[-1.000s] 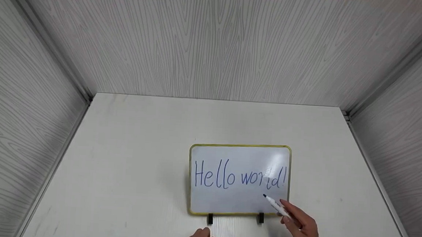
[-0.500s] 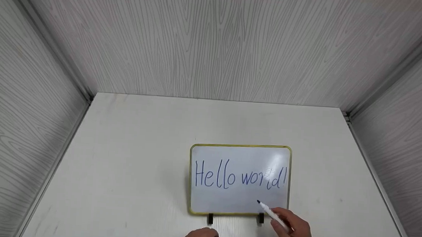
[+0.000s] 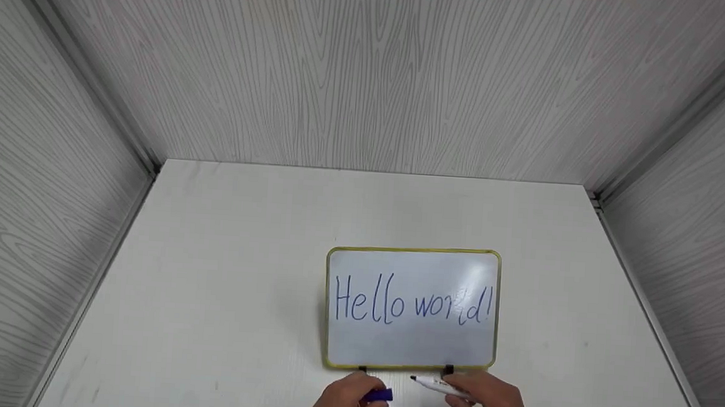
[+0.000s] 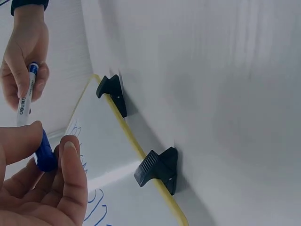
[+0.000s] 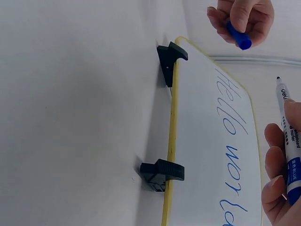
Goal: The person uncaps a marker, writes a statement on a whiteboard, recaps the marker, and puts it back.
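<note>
Between thumb and fingers, my left hand [image 3: 345, 401] pinches a blue marker cap [image 3: 380, 394], also plain in the left wrist view. My right hand [image 3: 494, 403] holds a white whiteboard marker [image 3: 436, 385] with a blue rear end, its bare dark tip pointing left toward the cap. A gap separates tip and cap. Both hands are just in front of a small whiteboard [image 3: 410, 348] with a yellow frame, which carries "Hello world!" in blue handwriting. The right wrist view shows the marker [image 5: 288, 120] and, across from it, the cap [image 5: 240, 35].
Two black clip feet [image 4: 157, 169] grip the whiteboard's lower edge and stand on the white tabletop [image 3: 219, 283]. Grey wood-grain panels [image 3: 370, 72] enclose the table at the back and both sides.
My right hand has brought the marker down and left, off the board's face to below its lower edge. My left hand has come up and right, bringing the cap into view.
</note>
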### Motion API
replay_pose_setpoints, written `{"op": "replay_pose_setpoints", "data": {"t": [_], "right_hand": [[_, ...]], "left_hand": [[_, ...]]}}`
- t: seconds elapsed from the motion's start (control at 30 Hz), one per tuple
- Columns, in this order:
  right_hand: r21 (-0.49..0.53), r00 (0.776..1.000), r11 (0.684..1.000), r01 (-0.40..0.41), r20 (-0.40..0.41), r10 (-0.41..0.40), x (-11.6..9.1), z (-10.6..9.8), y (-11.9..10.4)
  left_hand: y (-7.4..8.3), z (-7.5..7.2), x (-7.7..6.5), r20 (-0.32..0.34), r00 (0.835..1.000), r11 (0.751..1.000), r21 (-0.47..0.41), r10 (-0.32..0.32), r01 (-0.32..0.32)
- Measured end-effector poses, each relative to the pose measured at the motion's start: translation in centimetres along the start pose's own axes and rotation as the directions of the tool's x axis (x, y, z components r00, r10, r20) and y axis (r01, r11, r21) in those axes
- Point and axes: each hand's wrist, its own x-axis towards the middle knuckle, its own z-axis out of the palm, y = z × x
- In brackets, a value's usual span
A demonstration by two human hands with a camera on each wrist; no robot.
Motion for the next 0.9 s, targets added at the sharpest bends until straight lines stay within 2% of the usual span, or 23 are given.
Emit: {"op": "replay_pose_setpoints", "data": {"t": [0.2,0.3,0.5,0.67,0.8,0.9], "right_hand": [[-0.036,0.997,0.999,-0.023,0.077,0.025,0.2,0.2,-0.6],[-0.014,0.995,1.0,-0.018,0.101,0.02,0.4,0.5,-0.8],[-0.007,0.986,0.998,-0.067,0.15,0.067,0.5,0.8,-1.3],[-0.029,0.988,0.999,-0.03,0.154,0.034,0.7,0.9,-1.5],[-0.052,0.983,0.997,-0.059,0.172,0.067,0.7,1.1,-1.7],[-0.059,0.983,0.997,-0.048,0.173,0.057,0.5,1.4,-1.6]], "left_hand": [[0.4,0.1,-0.2,-0.041,0.996,0.997,-0.006,0.079,-0.079],[0.5,0.2,-0.2,-0.044,0.996,0.996,-0.021,0.081,-0.082],[0.7,0.2,-0.3,-0.016,0.999,0.998,-0.041,0.045,-0.046],[0.9,0.1,-0.3,0.021,1.0,0.998,-0.061,0.004,-0.003],[1.2,0.3,-0.2,0.024,1.0,0.998,-0.064,0.005,-0.003],[1.2,0.4,-0.3,0.015,0.999,0.997,-0.068,0.032,-0.031]]}}
